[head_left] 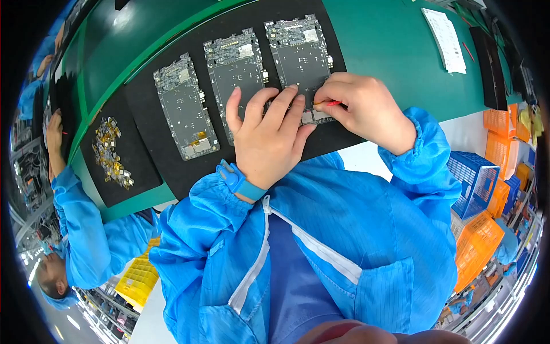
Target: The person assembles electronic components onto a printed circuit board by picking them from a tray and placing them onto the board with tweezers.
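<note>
Three dark grey circuit boards lie in a row on a black mat (143, 106): the left board (182, 112), the middle board (232, 71) and the right board (298, 60). My left hand (266, 129) spreads its fingers over the lower parts of the middle and right boards, with its fingertips on or just above the right one. My right hand (366, 106) pinches a thin red tool (333, 103), its tip at the lower end of the right board beside silvery plates. My fingers hide most of the tool. A blue wrist strap (240, 180) circles my left wrist.
A pile of small gold and silver parts (109, 149) lies on a smaller dark mat at the left. A co-worker's arm (86, 229) reaches in there. White papers (444, 40) and a black box (490, 69) sit far right on the green table (378, 34). Crates (472, 180) stand beyond.
</note>
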`<state>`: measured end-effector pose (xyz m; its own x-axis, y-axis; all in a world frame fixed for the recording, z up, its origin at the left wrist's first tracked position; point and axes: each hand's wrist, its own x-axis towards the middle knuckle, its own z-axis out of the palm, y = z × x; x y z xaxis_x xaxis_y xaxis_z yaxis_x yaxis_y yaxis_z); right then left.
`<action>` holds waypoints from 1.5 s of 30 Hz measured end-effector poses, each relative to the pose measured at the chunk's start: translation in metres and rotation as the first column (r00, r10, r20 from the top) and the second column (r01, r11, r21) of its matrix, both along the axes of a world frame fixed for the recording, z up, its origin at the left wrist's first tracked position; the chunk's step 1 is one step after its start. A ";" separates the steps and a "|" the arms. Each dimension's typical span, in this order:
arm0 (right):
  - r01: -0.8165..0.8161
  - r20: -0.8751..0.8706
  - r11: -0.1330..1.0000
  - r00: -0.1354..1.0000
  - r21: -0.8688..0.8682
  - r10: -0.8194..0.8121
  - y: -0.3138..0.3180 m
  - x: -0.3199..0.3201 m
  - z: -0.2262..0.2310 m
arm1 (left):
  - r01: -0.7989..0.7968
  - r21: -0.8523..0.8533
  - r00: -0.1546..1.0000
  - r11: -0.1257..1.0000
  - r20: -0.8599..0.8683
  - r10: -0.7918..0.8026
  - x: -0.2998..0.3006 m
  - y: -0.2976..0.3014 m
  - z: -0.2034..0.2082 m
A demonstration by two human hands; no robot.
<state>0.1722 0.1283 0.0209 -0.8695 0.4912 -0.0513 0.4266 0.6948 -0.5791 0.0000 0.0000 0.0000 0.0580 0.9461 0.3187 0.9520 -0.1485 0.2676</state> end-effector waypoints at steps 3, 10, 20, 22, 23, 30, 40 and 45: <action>-0.089 -0.141 0.992 0.987 -0.086 0.076 0.005 0.005 0.010 | -0.005 0.037 1.000 0.999 -0.002 0.005 -0.001 0.002 0.002; 0.142 -0.089 0.984 0.987 0.109 -0.133 -0.010 0.012 0.011 | 0.027 -0.067 0.997 0.997 0.070 -0.023 0.006 0.009 0.008; -0.079 -0.070 0.933 0.992 0.350 0.110 -0.005 0.004 0.015 | 0.016 -0.072 0.999 0.997 0.048 -0.012 0.005 0.011 0.006; -0.086 -0.066 0.925 0.991 0.371 0.118 -0.004 0.004 0.014 | 0.015 -0.073 1.000 0.997 0.026 -0.013 0.005 0.010 0.005; -0.116 -0.055 0.924 0.988 0.364 0.146 -0.002 0.004 0.014 | 0.018 -0.072 1.000 0.997 0.002 -0.018 0.004 0.009 0.005; -0.181 -0.054 0.958 0.979 0.221 0.197 -0.001 0.014 0.008 | 0.041 0.016 0.999 0.999 -0.034 -0.041 0.005 0.010 -0.003; -0.106 -0.117 0.966 0.984 0.238 0.137 0.006 0.011 0.010 | 0.056 0.015 0.998 0.998 -0.023 -0.056 0.005 0.012 0.000; -0.192 -0.062 0.952 0.975 0.239 0.212 0.004 0.012 0.014 | 0.050 0.040 0.998 0.998 -0.029 -0.049 0.006 0.011 -0.003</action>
<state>0.1845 0.1325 0.0352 -0.9479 0.2946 0.1212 0.2196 0.8799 -0.4214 0.0062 0.0110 -0.0028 0.1135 0.9280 0.3548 0.9503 -0.2056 0.2337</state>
